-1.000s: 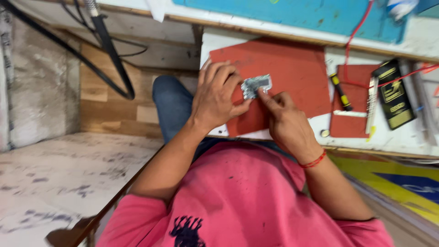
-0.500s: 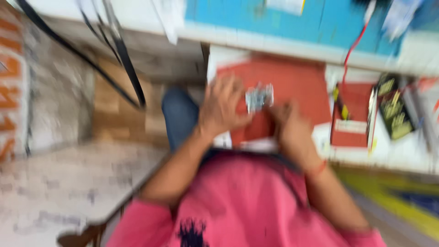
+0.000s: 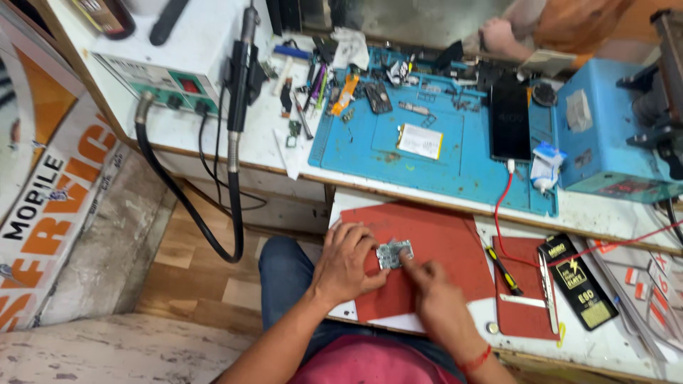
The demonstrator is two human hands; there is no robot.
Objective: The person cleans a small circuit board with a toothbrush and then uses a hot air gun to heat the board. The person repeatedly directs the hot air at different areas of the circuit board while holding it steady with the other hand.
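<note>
A small grey circuit board (image 3: 394,253) lies on a red mat (image 3: 441,242) on a pull-out shelf in front of me. My left hand (image 3: 346,263) rests on the mat and pinches the board's left edge with thumb and fingers. My right hand (image 3: 437,302), with a red thread on the wrist, presses its fingertips on the board's right side. Whether the right hand holds a tool is hidden.
A blue work mat (image 3: 434,139) on the bench carries phone parts, a dark phone (image 3: 510,117) and tools. A hot-air station (image 3: 167,60) with handpiece (image 3: 238,78) stands left. A blue machine (image 3: 612,135) is right. Another person's hand (image 3: 498,32) shows at the back. Tweezers (image 3: 544,281) and a screwdriver (image 3: 501,267) lie right.
The camera has tilted up, bringing the upper bench into view. Both hands stay on the circuit board on the red mat.
</note>
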